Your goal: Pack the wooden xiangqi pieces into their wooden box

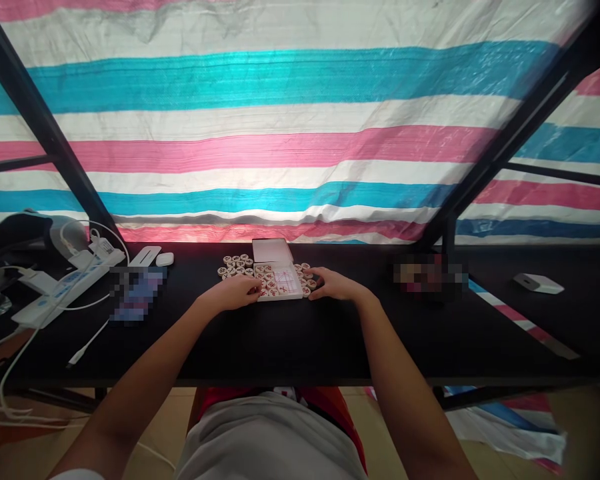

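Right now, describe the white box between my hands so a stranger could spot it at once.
On the black table in front of the striped sheet, find the middle, between the left hand and right hand. The white box sits there, lid open behind it, the only square thing among round wooden discs.

Head camera looks forward and down across the table (290,340).
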`<state>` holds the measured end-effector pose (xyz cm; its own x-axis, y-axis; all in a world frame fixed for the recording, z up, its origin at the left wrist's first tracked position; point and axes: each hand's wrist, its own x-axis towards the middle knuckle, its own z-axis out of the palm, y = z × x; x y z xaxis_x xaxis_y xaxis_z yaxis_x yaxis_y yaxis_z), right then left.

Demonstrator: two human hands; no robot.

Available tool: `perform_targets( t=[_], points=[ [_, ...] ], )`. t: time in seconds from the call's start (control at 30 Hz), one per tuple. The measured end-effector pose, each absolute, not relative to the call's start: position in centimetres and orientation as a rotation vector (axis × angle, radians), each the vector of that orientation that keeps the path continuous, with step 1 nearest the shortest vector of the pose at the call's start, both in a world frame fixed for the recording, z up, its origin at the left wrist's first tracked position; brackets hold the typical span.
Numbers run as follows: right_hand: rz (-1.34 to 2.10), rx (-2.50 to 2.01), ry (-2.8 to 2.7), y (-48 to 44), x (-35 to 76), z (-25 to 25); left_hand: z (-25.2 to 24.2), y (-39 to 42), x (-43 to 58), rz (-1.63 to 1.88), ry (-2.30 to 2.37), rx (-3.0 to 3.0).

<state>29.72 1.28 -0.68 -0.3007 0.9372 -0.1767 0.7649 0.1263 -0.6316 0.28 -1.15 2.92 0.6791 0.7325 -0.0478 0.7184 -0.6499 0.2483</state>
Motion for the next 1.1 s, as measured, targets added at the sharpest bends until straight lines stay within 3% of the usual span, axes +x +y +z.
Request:
perform_targets(
  t=[0.93, 1.1],
  points=[
    [0.946, -1.637, -2.068, 0.8, 30.4, -0.7, 2.7, -1.0, 0.1, 0.096, 1.182, 2.621],
    [0.463, -2.008, -1.740, -1.8, 38.0, -3.1, 2.5, -1.0, 0.1, 0.102, 1.168, 2.634]
  ],
)
